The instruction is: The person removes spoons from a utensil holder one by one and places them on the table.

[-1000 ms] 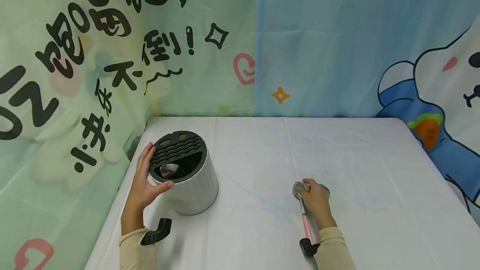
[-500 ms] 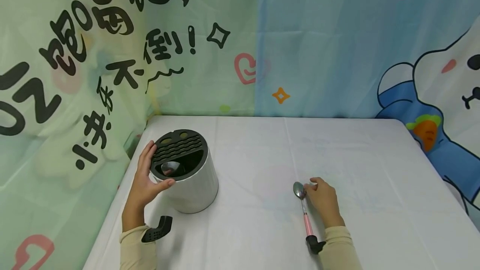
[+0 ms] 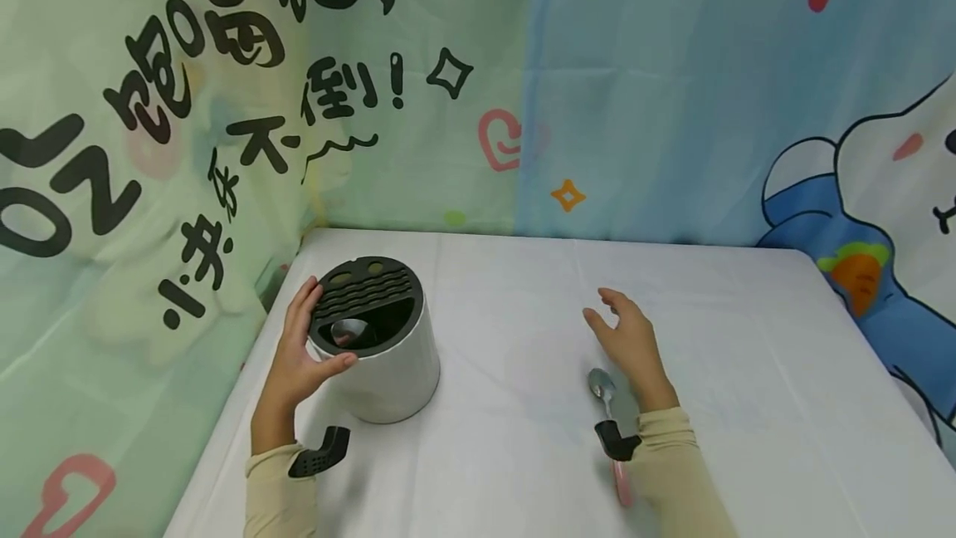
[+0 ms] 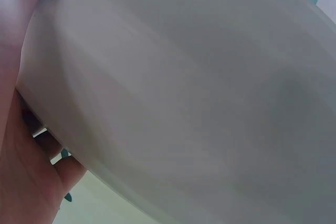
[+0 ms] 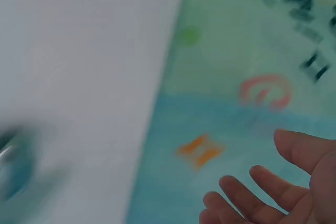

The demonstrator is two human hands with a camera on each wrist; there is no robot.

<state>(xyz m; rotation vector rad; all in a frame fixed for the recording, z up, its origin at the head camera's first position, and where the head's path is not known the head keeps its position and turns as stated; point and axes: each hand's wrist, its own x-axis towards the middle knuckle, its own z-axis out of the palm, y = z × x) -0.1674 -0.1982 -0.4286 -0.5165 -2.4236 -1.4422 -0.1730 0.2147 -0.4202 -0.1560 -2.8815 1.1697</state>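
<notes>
A light grey round utensil holder [image 3: 396,380] with a dark slotted lid stands at the left of the table in the head view. My left hand [image 3: 299,364] grips its side, thumb at the front rim and fingers at the far left. Inside the lid's wide opening shows a metal spoon bowl [image 3: 348,331]. On the table at the right lies a spoon [image 3: 600,384] with a pink handle, partly covered by the black wrist camera. Above and beyond it, my right hand [image 3: 631,343] is raised with fingers spread, holding nothing. Blurred metal [image 5: 13,166] shows at the right wrist view's left edge.
A white cloth covers the table [image 3: 508,314]. Behind it hangs a printed curtain [image 3: 672,106], green on the left and blue on the right, close along the table's back and left edges.
My right hand has left the spoon's bowl, moving up and away over the table with its fingers spreading. The spoon stays on the table. My left hand keeps its grip on the utensil holder.
</notes>
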